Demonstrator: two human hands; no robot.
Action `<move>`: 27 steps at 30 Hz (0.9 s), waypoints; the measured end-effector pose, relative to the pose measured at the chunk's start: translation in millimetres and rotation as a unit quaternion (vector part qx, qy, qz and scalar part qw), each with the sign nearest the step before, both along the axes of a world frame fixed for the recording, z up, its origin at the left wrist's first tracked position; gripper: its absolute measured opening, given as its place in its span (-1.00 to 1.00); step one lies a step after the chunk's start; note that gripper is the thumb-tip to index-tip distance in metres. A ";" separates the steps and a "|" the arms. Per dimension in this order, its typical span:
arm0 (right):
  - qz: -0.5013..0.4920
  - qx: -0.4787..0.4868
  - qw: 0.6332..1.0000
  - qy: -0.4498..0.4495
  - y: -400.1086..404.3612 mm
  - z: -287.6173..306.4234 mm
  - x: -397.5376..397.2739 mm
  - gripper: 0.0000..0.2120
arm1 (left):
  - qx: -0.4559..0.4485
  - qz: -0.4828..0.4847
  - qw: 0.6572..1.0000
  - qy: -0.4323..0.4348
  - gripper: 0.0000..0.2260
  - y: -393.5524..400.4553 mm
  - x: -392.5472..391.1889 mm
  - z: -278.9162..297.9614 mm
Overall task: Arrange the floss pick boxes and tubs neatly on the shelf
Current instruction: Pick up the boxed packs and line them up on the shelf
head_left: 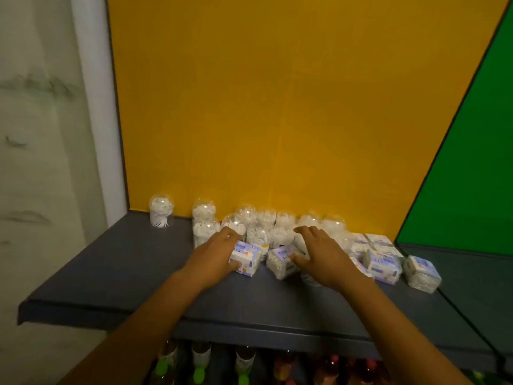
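Dark shelf [111,273] — tubs [161,211], boxes [422,273] on it.

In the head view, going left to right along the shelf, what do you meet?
Lone tub → cluster of tubs → left hand on a tilted box → right hand on another box → group of boxes → last box.

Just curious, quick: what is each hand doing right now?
Left hand: grips a floss pick box.
Right hand: fingers spread, thumb on a second box; a real grip cannot be told.
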State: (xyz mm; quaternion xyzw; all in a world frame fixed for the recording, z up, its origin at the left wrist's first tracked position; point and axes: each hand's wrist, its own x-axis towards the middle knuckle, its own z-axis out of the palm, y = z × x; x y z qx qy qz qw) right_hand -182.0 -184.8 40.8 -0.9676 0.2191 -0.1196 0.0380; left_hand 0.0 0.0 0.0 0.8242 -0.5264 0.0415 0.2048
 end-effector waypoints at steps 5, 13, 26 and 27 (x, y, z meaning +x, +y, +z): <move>-0.011 -0.002 1.000 0.019 -5.4 -11.5 8.3 -0.48 | 0.008 0.019 1.000 -0.002 -0.37 -11.1 10.2 -7.6; 0.030 -0.061 0.996 0.052 -18.7 -9.8 20.3 -0.50 | 0.012 0.027 0.999 0.033 -0.42 -14.6 22.0 -17.1; 0.060 -0.155 0.978 0.123 -27.7 -11.1 41.9 -0.41 | -0.284 -0.006 0.934 0.216 -0.43 17.3 13.0 -3.6; 0.060 -0.160 0.978 0.124 -27.1 -11.9 42.7 -0.42 | -0.294 -0.006 0.930 0.219 -0.43 21.1 11.7 -5.1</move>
